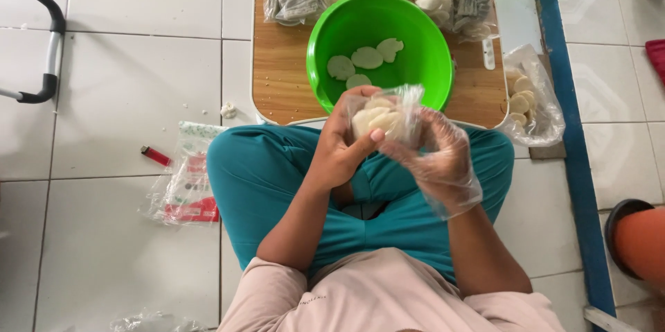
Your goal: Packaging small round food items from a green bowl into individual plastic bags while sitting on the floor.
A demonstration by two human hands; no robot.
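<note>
I see both hands up over my lap w/ a small clear plastic bag of pale round crackers [383,116] between them. Left hand [341,146], bare, fingers clasped round the bag's side; right hand [438,155], in a thin clear glove, fingers gripping its other side. Round green plastic bowl [415,34] just beyond, few crackers inside, on a wooden board [280,68].

White tiled floor [125,89], blue strip [568,138], daylight probably.
</note>
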